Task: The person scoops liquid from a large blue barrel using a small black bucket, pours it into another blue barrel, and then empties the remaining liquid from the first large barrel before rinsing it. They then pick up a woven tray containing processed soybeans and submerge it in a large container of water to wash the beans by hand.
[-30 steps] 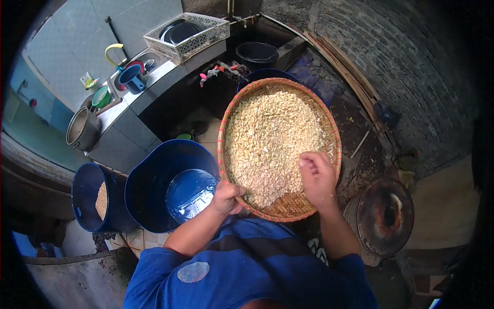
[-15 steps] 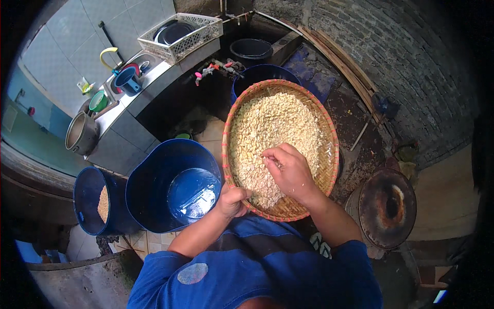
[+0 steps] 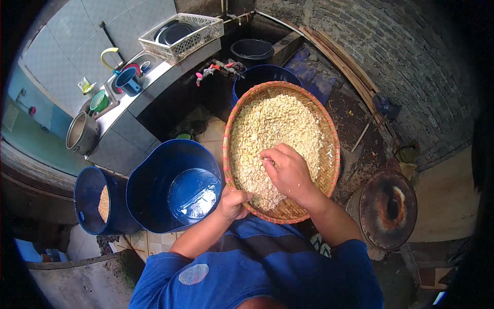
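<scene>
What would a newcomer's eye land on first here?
Probably the round woven bamboo tray of pale bean pieces, centre, the left hand holding its near-left side and the right hand over them. Next, the big blue tub left of it, then the rust-stained round lid at right.

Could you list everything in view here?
Woven tray: one, tan, centre
Pale pieces: one heap, cream, in the tray
Large tub: one, blue, left of the tray
Bucket: one, blue, far left
Grain: one heap, tan, in that bucket
Round tub: one, blue, beyond the tray
Basin: one, black, behind that tub
Counter: one, white and grey, upper left
Crate: one, white, on the counter
Dipper: one, blue, left of crate
Bowl: one, green, left of dipper
Pot: one, grey, counter's near end
Taps: several, reddish, right of counter
Planks: several, brown, by brick wall
Drum: one, rusty brown top, right
Shirt: one, blue, bottom
Left hand: one, bare, on tray rim
Right hand: one, bare, over pieces
</scene>
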`<state>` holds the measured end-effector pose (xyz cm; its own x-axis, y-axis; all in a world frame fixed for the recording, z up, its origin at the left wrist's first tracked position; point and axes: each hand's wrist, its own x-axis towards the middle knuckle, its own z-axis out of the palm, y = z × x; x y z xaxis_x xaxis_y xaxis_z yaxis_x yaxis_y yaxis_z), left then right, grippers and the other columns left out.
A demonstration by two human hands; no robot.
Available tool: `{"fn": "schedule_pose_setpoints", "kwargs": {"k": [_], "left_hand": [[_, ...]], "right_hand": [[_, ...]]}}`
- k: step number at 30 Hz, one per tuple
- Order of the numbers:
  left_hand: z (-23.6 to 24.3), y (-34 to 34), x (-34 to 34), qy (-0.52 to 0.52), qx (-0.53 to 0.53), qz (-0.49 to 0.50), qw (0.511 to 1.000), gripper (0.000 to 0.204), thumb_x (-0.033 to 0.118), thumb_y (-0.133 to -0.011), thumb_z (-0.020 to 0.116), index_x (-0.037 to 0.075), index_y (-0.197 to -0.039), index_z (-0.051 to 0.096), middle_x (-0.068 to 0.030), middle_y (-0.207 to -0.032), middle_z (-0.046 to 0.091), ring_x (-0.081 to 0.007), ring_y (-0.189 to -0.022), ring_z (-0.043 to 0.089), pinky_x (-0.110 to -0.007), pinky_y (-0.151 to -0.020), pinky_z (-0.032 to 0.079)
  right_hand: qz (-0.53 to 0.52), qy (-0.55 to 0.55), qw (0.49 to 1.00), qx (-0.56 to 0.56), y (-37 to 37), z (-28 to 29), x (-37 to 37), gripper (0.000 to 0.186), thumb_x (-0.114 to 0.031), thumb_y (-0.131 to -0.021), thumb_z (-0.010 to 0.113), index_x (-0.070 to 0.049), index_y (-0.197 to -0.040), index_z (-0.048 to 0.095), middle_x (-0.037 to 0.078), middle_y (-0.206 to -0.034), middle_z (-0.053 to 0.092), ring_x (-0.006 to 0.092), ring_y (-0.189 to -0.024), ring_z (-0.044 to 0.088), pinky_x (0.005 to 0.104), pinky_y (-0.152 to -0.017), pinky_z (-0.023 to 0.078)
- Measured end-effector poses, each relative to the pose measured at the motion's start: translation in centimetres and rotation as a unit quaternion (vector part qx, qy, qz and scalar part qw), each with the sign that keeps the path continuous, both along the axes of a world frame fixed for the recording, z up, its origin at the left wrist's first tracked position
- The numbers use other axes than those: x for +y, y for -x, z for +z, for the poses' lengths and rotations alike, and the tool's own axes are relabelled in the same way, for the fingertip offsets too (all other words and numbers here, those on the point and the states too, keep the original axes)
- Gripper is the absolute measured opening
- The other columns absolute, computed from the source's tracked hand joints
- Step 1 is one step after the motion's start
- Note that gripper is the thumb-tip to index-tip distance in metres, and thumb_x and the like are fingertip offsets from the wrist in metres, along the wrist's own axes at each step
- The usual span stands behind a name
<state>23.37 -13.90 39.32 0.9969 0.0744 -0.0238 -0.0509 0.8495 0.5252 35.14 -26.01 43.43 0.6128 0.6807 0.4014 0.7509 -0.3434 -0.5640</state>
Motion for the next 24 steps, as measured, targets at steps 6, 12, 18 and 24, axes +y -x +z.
{"fn": "schedule_pose_setpoints", "kwargs": {"k": [6,12,18,24], "left_hand": [[-0.3,0.0,-0.1,0.003,0.007,-0.001,1.0,0.08,0.001,-0.062,0.049,-0.003,-0.139,0.028,-0.0187,-0.13,0.048,-0.0311,-0.119,0.051,-0.044,-0.1,0.045],[-0.6,-0.1,0.0,0.004,0.009,0.003,1.0,0.079,-0.001,-0.062,0.048,-0.004,-0.139,0.029,-0.0191,-0.129,0.049,-0.0313,-0.118,0.052,-0.043,-0.099,0.045],[-0.3,-0.2,0.2,0.01,0.009,-0.01,1.0,0.079,-0.002,-0.063,0.047,-0.005,-0.139,0.028,-0.0206,-0.131,0.047,-0.0324,-0.119,0.051,-0.044,-0.101,0.043],[0.0,-0.4,0.0,0.02,0.013,0.001,1.0,0.079,-0.001,-0.063,0.048,-0.005,-0.139,0.028,-0.0218,-0.132,0.047,-0.0341,-0.12,0.05,-0.045,-0.102,0.042]], "right_hand": [[-0.004,0.0,1.0,0.001,0.0,-0.2,0.0,0.009,-0.008,-0.08,0.062,-0.006,-0.089,0.061,0.012,-0.081,0.056,0.0316,-0.078,0.058,0.0407,-0.068,0.048],[-0.013,-0.003,1.0,0.002,-0.1,-0.6,0.1,0.007,-0.008,-0.081,0.062,-0.004,-0.086,0.059,0.012,-0.079,0.057,0.0306,-0.075,0.058,0.04,-0.066,0.047],[-0.033,-0.028,0.999,0.009,-0.5,-1.5,-0.1,0.008,-0.006,-0.083,0.058,-0.002,-0.089,0.054,0.014,-0.08,0.055,0.0324,-0.075,0.057,0.0408,-0.066,0.047],[-0.053,-0.086,0.992,0.075,-1.0,-1.4,-1.3,0.007,-0.005,-0.086,0.05,-0.001,-0.09,0.051,0.014,-0.077,0.053,0.0279,-0.067,0.056,0.0387,-0.061,0.045]]}}
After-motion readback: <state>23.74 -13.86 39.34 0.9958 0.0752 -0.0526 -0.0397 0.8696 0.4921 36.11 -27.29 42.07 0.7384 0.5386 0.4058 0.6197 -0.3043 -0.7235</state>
